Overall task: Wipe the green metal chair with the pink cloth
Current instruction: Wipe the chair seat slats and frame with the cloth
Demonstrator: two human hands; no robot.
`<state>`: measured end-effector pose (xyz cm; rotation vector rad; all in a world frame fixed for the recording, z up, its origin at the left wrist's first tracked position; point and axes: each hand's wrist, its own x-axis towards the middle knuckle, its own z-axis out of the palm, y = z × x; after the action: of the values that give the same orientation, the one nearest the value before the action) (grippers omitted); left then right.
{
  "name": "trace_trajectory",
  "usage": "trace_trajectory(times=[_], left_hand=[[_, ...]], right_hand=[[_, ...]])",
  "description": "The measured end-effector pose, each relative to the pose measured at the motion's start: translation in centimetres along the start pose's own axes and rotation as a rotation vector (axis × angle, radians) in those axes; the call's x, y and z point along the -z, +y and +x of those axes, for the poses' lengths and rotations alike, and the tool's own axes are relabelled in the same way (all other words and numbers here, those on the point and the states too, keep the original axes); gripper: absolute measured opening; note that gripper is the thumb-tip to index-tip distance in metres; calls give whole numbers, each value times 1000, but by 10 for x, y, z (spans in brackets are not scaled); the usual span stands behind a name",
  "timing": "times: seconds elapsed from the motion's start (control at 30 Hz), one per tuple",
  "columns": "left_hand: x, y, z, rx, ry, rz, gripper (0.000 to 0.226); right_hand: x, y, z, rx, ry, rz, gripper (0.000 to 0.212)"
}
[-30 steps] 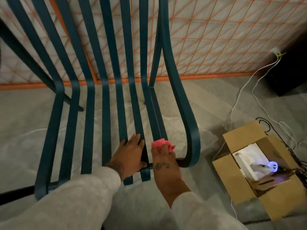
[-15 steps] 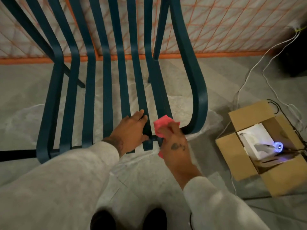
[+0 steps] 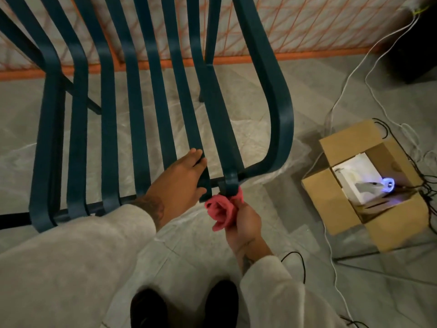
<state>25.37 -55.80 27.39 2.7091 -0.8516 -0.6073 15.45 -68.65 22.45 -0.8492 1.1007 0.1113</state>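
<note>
Gripping crumpled pink cloth (image 3: 222,214) in right hand (image 3: 244,224) beneath smooth, curved flat-slat end of green metal chair (image 3: 281,119), with left hand (image 3: 179,181) resting flat alongside.

Right grip (image 3: 246,227) has dropped off the top of the chair slat (image 3: 230,147) and now sits below its front end. Pink cloth (image 3: 222,214), a second ago pressed on the slat's top face, is now bunched against the underside of the tip. Shoes (image 3: 221,304) have come into view at the bottom edge.

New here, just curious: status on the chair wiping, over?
Left hand rests on green chair slat. Right hand grips pink cloth at slat end. Nothing in the way.
</note>
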Motion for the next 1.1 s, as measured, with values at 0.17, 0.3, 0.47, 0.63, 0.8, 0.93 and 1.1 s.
trace_trajectory(times=[0.17, 0.3, 0.47, 0.63, 0.8, 0.93, 1.1], left_hand=[[-8, -7, 1, -31, 30, -23, 75], [-3, -12, 2, -56, 44, -44, 73], [32, -10, 11, -30, -60, -113, 60], [82, -3, 20, 32, -47, -276, 51], [106, 9, 35, 91, -65, -356, 52], [93, 14, 57, 145, -73, -364, 55], [69, 21, 92, 201, -85, -280, 60]], right_hand=[[-7, -2, 37, -137, -29, 254, 46], [10, -1, 35, -157, -60, 151, 42], [43, -42, -8, 43, -21, -230, 30], [31, -120, -37, 188, -16, -424, 22], [17, -167, -43, 267, -25, -732, 20], [15, -191, -12, 229, -124, -910, 23], [-1, -211, 43, 244, -302, -1069, 23]])
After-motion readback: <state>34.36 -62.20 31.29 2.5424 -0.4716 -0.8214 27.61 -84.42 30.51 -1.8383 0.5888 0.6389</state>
